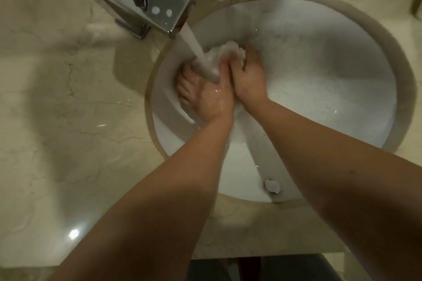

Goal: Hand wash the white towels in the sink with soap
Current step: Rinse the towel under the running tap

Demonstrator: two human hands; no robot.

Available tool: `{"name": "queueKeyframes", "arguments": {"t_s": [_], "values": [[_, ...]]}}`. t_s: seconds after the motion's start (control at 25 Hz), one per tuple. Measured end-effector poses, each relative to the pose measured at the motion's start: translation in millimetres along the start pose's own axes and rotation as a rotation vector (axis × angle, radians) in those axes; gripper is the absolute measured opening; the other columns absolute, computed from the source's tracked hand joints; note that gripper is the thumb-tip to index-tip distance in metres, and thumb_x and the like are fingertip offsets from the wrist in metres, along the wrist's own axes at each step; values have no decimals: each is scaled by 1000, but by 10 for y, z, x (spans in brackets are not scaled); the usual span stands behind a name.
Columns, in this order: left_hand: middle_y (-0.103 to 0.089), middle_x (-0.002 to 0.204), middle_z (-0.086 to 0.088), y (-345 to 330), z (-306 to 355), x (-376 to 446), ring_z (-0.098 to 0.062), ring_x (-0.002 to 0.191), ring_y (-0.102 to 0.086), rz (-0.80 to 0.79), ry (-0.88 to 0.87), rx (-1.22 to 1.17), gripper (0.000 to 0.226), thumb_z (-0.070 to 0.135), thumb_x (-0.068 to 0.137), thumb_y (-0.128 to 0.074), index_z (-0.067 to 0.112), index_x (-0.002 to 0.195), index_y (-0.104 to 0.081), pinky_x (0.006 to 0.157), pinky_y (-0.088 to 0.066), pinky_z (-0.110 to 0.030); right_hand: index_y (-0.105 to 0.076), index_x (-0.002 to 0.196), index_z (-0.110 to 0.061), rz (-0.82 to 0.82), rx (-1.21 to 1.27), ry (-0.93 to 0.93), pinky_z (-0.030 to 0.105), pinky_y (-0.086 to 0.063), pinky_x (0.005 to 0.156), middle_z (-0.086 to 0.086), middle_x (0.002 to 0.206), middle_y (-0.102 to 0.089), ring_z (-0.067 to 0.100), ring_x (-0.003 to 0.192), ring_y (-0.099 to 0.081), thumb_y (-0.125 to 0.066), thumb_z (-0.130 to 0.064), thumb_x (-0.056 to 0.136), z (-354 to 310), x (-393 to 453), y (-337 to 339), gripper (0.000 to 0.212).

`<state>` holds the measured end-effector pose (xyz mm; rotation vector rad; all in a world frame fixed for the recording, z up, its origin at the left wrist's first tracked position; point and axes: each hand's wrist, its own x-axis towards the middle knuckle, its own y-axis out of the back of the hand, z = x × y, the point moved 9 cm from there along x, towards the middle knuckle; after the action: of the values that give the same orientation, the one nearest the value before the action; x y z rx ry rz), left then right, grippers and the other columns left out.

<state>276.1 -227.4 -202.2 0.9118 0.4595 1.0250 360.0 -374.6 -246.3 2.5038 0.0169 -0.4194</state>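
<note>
Inside the round white sink (331, 89), just below the chrome faucet (146, 0), both hands grip a bunched white towel (225, 52) under the running water (198, 52). The left hand (205, 98) curls around its near part, the right hand (247, 75) clutches its far part. A marble desk (68, 98) surrounds the sink; an overflow hole (271, 186) sits on its near wall.

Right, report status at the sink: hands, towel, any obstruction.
Both hands on towel: left hand grips it, right hand grips bunched end. White towel under running faucet stream, inside sink. Nothing in the way.
</note>
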Motion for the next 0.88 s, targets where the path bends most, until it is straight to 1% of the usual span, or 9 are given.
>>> {"name": "queueKeyframes", "arguments": {"t_s": [0.08,0.16,0.28,0.36,0.44,0.52,0.68,0.76,0.88], "values": [[-62,121,-19,-98,-144,-57,-37,113,-58,-134,267,-88,90,74,71,-61,3,127,-57,97,-44,-43,-52,130,-9,-35,20,-36,33,-43,85,17,123,-58,35,111,-57,-49,-42,97,30,-43,-12,47],[-53,136,-19,-238,-236,-203,-34,129,-47,-371,546,-186,93,71,73,-68,8,138,-44,108,-33,-38,-54,124,-10,-32,108,-78,33,-45,83,16,119,-58,32,105,-59,-50,-46,90,-16,-126,-15,50],[-54,139,-11,-354,-291,-203,-29,127,-52,-577,565,-346,82,69,80,-63,13,136,-48,99,-37,-26,-56,116,-11,-21,245,-83,37,-48,89,10,113,-60,24,101,-60,-49,-58,85,-90,-187,10,57],[-61,132,-2,-307,-316,-228,-24,118,-59,-611,561,-447,93,87,68,-49,23,135,-54,102,-43,-32,-55,109,-13,-11,304,-85,34,-50,87,6,107,-62,18,97,-61,-50,-60,86,-74,-221,54,53],[-62,128,-1,-191,-285,-168,-23,115,-60,-506,505,-502,93,88,67,-40,24,132,-57,101,-47,-39,-52,98,-18,-16,416,-113,24,-49,76,0,96,-61,9,84,-59,-54,-52,87,-94,-278,78,36],[-63,120,-2,-96,-205,-66,-21,111,-60,-415,423,-569,70,72,84,-46,21,131,-57,95,-46,-33,-51,91,-18,-13,508,-117,18,-44,69,-5,85,-55,3,72,-52,-55,-42,85,-194,-309,98,25],[-61,73,12,42,-63,146,-12,72,-60,-320,210,-615,21,45,89,-56,23,91,-57,67,-45,-29,-53,98,-18,0,443,-14,24,-42,71,-10,81,-53,2,70,-50,-48,-32,85,-443,-241,212,20],[-60,68,12,97,30,246,-13,69,-60,-298,51,-564,20,47,86,-56,28,83,-54,68,-49,-32,-55,110,-23,-33,402,-21,23,-43,71,-9,86,-57,1,69,-53,-42,-31,94,-431,-218,204,22],[-66,84,-5,52,169,244,-31,84,-62,-346,-198,-377,36,48,93,-43,17,88,-59,80,-50,-45,-57,93,-18,-36,225,-38,32,-42,75,-2,89,-60,15,79,-53,-35,-37,90,-379,-188,192,29]]}}
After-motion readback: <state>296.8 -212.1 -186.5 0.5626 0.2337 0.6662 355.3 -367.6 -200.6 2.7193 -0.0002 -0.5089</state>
